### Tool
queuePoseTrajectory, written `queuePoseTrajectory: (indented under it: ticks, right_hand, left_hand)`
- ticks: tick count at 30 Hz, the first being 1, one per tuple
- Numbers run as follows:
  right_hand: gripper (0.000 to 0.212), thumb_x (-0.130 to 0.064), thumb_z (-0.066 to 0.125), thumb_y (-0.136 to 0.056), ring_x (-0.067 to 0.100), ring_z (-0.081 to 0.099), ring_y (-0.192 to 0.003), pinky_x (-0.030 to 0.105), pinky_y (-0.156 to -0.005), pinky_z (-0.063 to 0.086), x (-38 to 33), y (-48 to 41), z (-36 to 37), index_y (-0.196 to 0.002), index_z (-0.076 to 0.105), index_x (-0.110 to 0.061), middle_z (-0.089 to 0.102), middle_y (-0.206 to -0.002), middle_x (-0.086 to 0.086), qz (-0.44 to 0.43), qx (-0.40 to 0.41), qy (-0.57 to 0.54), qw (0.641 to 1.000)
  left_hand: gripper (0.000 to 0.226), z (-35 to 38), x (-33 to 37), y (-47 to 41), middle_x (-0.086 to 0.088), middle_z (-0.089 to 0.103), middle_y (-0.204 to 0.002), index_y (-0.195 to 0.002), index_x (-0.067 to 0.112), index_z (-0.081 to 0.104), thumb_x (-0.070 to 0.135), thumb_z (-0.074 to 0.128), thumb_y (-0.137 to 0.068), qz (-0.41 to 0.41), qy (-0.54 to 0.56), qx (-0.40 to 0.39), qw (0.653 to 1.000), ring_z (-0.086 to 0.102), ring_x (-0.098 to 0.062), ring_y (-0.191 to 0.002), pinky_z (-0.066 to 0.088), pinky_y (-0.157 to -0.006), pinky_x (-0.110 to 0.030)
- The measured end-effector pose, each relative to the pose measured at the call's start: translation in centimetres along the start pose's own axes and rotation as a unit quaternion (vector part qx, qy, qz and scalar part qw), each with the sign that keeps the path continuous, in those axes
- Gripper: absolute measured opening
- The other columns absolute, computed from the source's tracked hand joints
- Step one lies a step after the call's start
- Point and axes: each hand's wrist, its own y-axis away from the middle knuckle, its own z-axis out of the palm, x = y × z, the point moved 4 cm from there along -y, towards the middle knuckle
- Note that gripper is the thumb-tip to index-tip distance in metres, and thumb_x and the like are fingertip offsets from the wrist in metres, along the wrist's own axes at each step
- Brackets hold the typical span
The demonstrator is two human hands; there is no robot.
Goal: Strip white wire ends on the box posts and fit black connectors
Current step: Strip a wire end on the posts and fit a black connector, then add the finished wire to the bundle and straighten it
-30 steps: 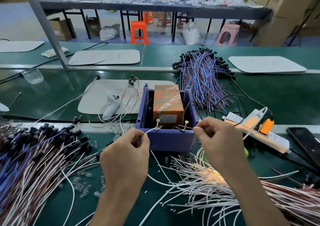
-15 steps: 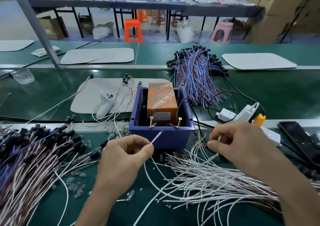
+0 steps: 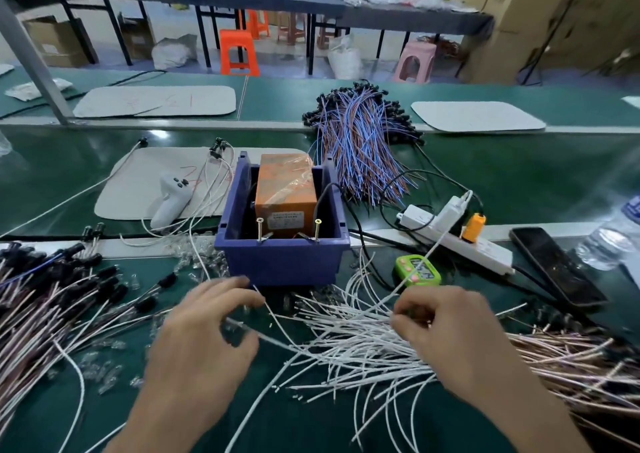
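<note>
Blue box [image 3: 280, 262] sits mid-desk, just beyond both hands. Two brass posts [image 3: 259, 229] stand upright at its near wall, with an orange block [image 3: 285, 189] inside behind them. No wire is on either post.

Loose white wires [image 3: 349, 334] lie fanned on the green desk [image 3: 304, 428] in front of the box, running right under the right hand.

Right hand [image 3: 450, 331] is low over that pile, thumb and forefinger curled together and pinching a single white wire [image 3: 420, 265] that rises up and away toward the power strip [image 3: 457, 241].

Left hand [image 3: 197, 341] is motion-blurred, fingers half curled and spread, fingertips near the box's front wall. A white wire passes at its thumb, but whether it is gripped cannot be told.

Left of that hand is a thick bundle of wires with black connectors [image 3: 107, 272] on their ends, reaching the frame's left edge, with small clear caps [image 3: 194, 255] scattered between bundle and box. Pinkish wires [image 3: 571, 359] crowd the right edge.

A green timer [image 3: 418, 270] sits just right of the box, the phone [image 3: 554, 265] and a bottle [image 3: 616, 234] farther right.

Behind the box are a blue-and-brown wire bundle [image 3: 360, 154], a white mat [image 3: 149, 182] and a white controller [image 3: 169, 199].

Open desk is a narrow patch between the forearms at the near edge, hemmed in by wire on both sides.
</note>
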Motion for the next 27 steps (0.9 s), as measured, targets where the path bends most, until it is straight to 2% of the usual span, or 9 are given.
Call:
queuePoseTrajectory:
  ticks: [3,6,9,11,13,16,19,22,27]
  right_hand:
    - [0.012,-0.032,0.078,-0.087,-0.008,0.060,-0.072,0.006,-0.061,0.040,-0.6,0.1,1.9,-0.079,0.071,-0.037,0.062,-0.073,-0.035,-0.025,-0.003,-0.054,0.998]
    - [0.014,-0.027,0.074,-0.091,-0.001,0.059,-0.070,0.009,-0.062,0.042,-2.2,-0.3,3.2,-0.094,0.068,-0.040,0.063,-0.077,-0.028,-0.051,-0.017,-0.092,0.994]
    - [0.032,-0.023,0.070,-0.090,0.004,0.061,-0.069,0.016,-0.062,0.045,-3.7,-0.8,3.6,-0.101,0.048,-0.043,0.065,-0.077,-0.015,-0.078,-0.007,-0.124,0.989]
    - [0.035,-0.020,0.067,-0.089,0.008,0.060,-0.064,0.021,-0.057,0.046,-4.1,-1.1,3.7,-0.105,0.042,-0.038,0.065,-0.077,-0.010,-0.075,-0.010,-0.149,0.986]
    - [0.036,-0.018,0.064,-0.088,0.009,0.056,-0.059,0.022,-0.054,0.045,-4.2,-1.2,3.6,-0.108,0.042,-0.038,0.066,-0.075,-0.006,-0.076,-0.031,-0.177,0.981]
    - [0.037,-0.022,0.066,-0.088,0.007,0.057,-0.062,0.018,-0.060,0.045,-3.7,-1.3,3.3,-0.109,0.047,-0.045,0.068,-0.078,-0.010,-0.082,-0.092,-0.146,0.982]
    - [0.027,-0.032,0.070,-0.087,0.006,0.059,-0.083,0.024,-0.081,0.050,-2.1,-1.6,2.7,-0.109,0.061,-0.045,0.067,-0.082,-0.015,-0.063,-0.146,-0.013,0.987]
    - [0.012,-0.030,0.071,-0.088,0.007,0.055,-0.100,0.032,-0.094,0.046,-1.8,-1.9,2.2,-0.093,0.068,-0.041,0.065,-0.093,-0.018,-0.055,-0.154,0.004,0.987]
    - [0.019,-0.024,0.065,-0.090,0.012,0.056,-0.100,0.035,-0.091,0.049,-1.8,-1.9,2.5,-0.081,0.054,-0.036,0.060,-0.102,-0.016,-0.046,-0.163,0.080,0.982]
  left_hand:
    - [0.036,-1.9,2.6,1.4,0.024,0.066,-0.127,-0.093,0.044,0.077,0.027,0.087,-0.063,0.157,-0.041,0.071,0.984,0.053,-0.003,-0.126,0.035,-0.113,-0.033]
    - [0.053,-0.1,5.8,1.8,0.029,0.058,-0.136,-0.115,0.048,0.072,0.050,0.076,-0.062,0.230,-0.063,-0.041,0.970,0.044,0.008,-0.130,0.030,-0.114,-0.019]
    - [0.095,4.2,6.8,2.1,0.045,0.036,-0.139,-0.152,0.062,0.016,0.059,0.073,-0.076,0.186,-0.049,-0.157,0.969,0.017,0.031,-0.128,0.008,-0.105,0.002]
    - [0.085,5.2,6.4,1.8,0.034,0.059,-0.129,-0.146,0.071,0.015,0.045,0.073,-0.089,0.149,0.036,-0.138,0.978,0.048,0.012,-0.118,0.035,-0.099,-0.007]
    - [0.063,4.9,5.7,1.1,0.027,0.072,-0.103,-0.130,0.075,0.043,0.029,0.070,-0.096,0.115,0.124,-0.109,0.980,0.066,0.002,-0.094,0.053,-0.084,-0.021]
    - [0.040,3.2,4.4,0.0,0.035,0.070,-0.086,-0.108,0.058,0.067,0.021,0.074,-0.094,0.115,0.115,-0.042,0.986,0.067,0.008,-0.079,0.052,-0.069,-0.014]
    - [0.034,2.1,2.5,-1.2,0.032,0.070,-0.076,-0.098,0.055,0.069,0.021,0.073,-0.094,0.071,0.096,-0.022,0.993,0.066,0.001,-0.068,0.047,-0.057,-0.012]
    - [0.035,2.2,0.9,-1.5,0.032,0.070,-0.074,-0.093,0.058,0.069,0.023,0.073,-0.094,0.031,0.081,-0.045,0.995,0.064,-0.001,-0.062,0.045,-0.053,-0.015]
    - [0.033,2.7,0.4,-1.1,0.034,0.068,-0.075,-0.074,0.055,0.069,0.030,0.071,-0.094,-0.010,0.036,-0.033,0.999,0.066,0.003,-0.076,0.055,-0.073,-0.029]
